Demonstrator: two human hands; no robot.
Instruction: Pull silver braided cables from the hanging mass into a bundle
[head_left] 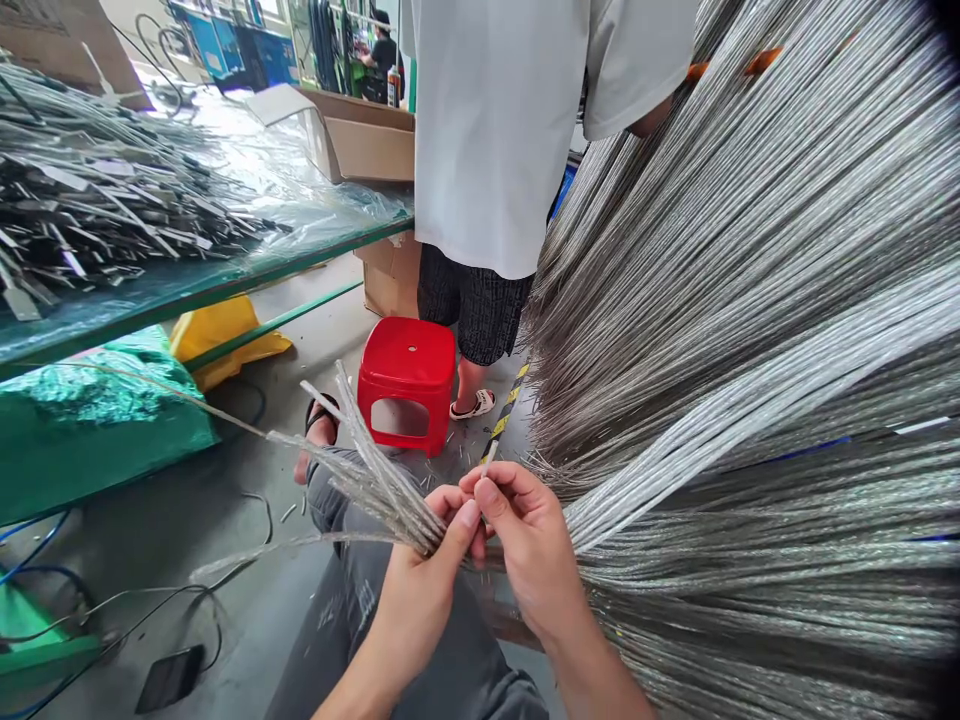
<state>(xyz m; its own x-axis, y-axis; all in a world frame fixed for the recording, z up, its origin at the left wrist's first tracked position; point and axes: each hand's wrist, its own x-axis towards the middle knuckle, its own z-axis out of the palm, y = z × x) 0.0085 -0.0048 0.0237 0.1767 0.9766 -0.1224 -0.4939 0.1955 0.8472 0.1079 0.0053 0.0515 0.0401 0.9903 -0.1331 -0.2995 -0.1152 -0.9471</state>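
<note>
My left hand [424, 585] is closed round a bundle of silvery braided cables [375, 480], whose loose ends fan out up and to the left. Close against it, my right hand [529, 530] pinches the end of one thin pale strand [489, 462] between thumb and forefinger. The fingertips of both hands nearly meet. A large mass of long silvery cables [750, 250] fills the right side, and a paler bunch [705, 420] runs towards my right hand.
A red stool [409, 365] stands ahead on the floor, before a person in a white shirt [487, 130]. At left, a green-edged table [322, 255] bears a pile of cables [112, 200] and an open cardboard box [367, 135]. A black device [171, 680] and wires lie on the floor.
</note>
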